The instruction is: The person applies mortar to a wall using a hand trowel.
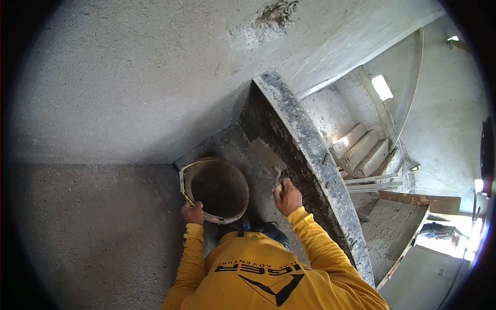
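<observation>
My left hand is closed on the pale handle of a round bucket, at the bucket's near left side. The bucket's mouth faces up and its inside is dark. In my right hand is a trowel, gripped by its handle with the flat blade pointing away from me. That blade is close to the mortar-smeared inner face of a low concrete wall, to the right of the bucket.
A rough grey wall rises ahead, and another plastered surface lies to the left. Beyond the low wall are concrete steps, several wooden boards and a mortar-covered platform with a plank along its edge.
</observation>
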The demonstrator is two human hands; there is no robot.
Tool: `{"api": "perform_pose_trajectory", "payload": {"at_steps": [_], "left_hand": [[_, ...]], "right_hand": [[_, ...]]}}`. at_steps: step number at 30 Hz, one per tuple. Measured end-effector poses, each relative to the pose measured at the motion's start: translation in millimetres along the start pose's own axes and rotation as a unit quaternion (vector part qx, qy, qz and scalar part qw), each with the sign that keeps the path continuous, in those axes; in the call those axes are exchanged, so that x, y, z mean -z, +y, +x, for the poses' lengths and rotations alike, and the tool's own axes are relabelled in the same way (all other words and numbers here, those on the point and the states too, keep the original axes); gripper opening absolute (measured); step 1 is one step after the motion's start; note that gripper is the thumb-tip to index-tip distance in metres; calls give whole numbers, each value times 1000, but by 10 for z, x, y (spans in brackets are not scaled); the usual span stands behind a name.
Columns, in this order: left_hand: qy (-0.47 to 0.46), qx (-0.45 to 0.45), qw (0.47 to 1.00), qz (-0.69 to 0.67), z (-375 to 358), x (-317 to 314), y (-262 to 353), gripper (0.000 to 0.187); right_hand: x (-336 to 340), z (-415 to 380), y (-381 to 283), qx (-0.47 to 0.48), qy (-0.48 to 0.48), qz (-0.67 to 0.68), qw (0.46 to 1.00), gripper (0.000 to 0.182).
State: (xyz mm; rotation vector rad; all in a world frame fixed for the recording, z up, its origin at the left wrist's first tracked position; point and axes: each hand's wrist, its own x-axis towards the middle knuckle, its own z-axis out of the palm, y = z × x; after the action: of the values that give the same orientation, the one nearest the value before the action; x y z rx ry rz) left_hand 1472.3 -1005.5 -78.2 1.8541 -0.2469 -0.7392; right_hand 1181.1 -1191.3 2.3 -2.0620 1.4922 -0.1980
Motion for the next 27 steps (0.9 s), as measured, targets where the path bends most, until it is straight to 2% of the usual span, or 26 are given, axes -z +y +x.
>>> {"api": "perform_pose_trajectory", "payload": {"at_steps": [1,3,6,7,9,11,14,15,18,19,22,23,26,27], "left_hand": [[2,-4,1000,-15,21,5,-43,13],[-7,-27,997,67,53,28,41,15],[-30,-49,982,180,66,124,204,19],[-44,-58,974,213,72,121,280,20],[-82,-69,982,156,38,91,502,20],[-113,-101,980,132,-41,32,739,21],[-137,-172,963,158,-221,-60,1204,22],[-138,-196,956,171,-293,-100,1455,21],[-129,-233,945,191,-354,-205,1653,19],[-123,-240,943,195,-358,-245,1670,19],[-127,-239,947,174,-507,-328,1543,16],[-129,-243,945,177,-590,-359,1550,16],[-143,-274,934,176,-906,-493,1724,15],[-150,-294,929,170,-1011,-523,1816,15]], "right_hand": [[64,-62,-36,8,-42,-15,999,31],[181,-132,-197,45,-125,-78,988,25],[33,-43,-261,162,-159,-126,966,20],[-13,12,-373,186,-148,-160,958,21],[-124,230,-559,257,-135,-201,936,28],[-222,413,-793,298,-78,-206,929,33],[-203,410,-1110,170,-138,-205,954,36],[-176,385,-1041,307,-157,-294,892,35],[223,6,-1072,223,-225,-254,914,33],[80,-51,-797,312,-274,-310,855,33],[374,-173,-630,257,-225,-271,900,36],[336,-135,-427,302,-136,-292,897,38],[706,14,-525,227,-49,-328,916,32],[738,47,-467,219,-72,-322,918,34]]}}
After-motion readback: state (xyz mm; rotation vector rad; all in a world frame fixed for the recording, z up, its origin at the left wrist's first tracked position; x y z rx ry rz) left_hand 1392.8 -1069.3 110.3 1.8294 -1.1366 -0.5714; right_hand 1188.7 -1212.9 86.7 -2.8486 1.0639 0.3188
